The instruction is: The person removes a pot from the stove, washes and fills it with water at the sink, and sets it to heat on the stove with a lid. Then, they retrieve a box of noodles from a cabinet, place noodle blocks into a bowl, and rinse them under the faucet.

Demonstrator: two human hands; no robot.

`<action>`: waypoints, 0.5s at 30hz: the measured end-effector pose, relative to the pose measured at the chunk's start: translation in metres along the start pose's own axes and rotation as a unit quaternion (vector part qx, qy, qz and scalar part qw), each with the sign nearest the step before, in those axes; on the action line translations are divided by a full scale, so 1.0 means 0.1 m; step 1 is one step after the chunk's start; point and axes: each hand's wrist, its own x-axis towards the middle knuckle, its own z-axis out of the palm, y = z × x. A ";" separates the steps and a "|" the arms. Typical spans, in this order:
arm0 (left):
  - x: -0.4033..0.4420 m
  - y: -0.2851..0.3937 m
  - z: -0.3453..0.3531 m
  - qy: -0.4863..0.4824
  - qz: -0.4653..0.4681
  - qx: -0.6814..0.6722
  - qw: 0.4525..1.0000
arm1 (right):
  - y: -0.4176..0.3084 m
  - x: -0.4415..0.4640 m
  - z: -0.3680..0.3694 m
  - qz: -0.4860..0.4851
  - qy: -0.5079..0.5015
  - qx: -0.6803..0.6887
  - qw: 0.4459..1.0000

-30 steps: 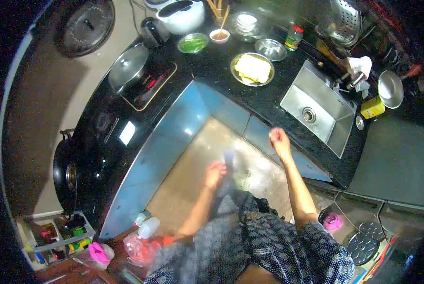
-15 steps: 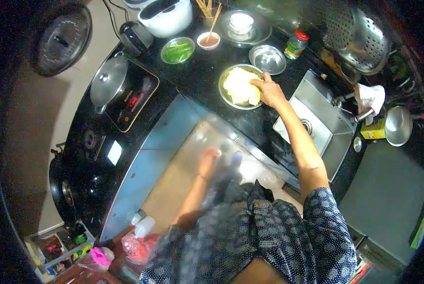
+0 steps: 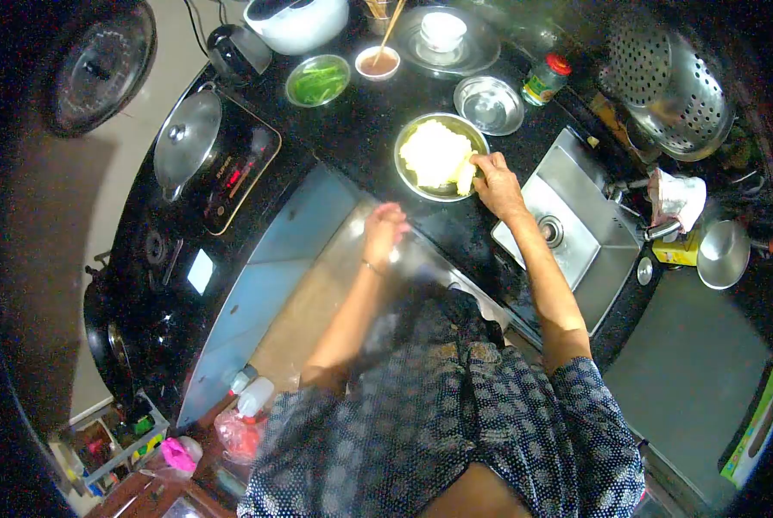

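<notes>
A round metal plate (image 3: pixel 401 177) on the black counter holds a pale yellow, overexposed food (image 3: pixel 435 154). My right hand (image 3: pixel 497 186) is at the plate's right edge, its thumb and fingers pinched on a piece of that food. My left hand (image 3: pixel 386 231) is raised in front of the counter edge, below the plate, fingers bent and blurred, touching nothing that I can see. A shallow metal dish (image 3: pixel 488 105) stands just behind the plate. Left of it are a dish of green vegetables (image 3: pixel 318 81) and a small bowl of brown sauce (image 3: pixel 377 62) with chopsticks in it.
A lidded pot (image 3: pixel 188 142) stands by the lit cooktop (image 3: pixel 241 177) at left. To the right are the sink (image 3: pixel 589 224), a red-lidded jar (image 3: pixel 545 80) and a metal colander (image 3: pixel 684 95). White bowls (image 3: pixel 443 32) sit on a tray behind.
My right hand reached from in front of the counter to the plate and took hold of the food at its right edge. My left hand rose toward the counter edge. The view shifted.
</notes>
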 end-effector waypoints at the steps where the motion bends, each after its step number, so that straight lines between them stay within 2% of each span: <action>1: 0.02 0.10 0.10 0.012 0.012 0.008 1.000 | -0.02 0.00 0.00 0.005 -0.004 -0.026 1.000; 7: 0.40 0.37 0.38 0.037 0.012 0.002 0.999 | -0.14 0.06 -0.08 -0.010 -0.033 -0.116 0.993; 15: 0.57 0.39 0.55 0.016 0.024 -0.007 1.000 | -0.07 0.16 -0.15 -0.051 -0.075 -0.128 0.988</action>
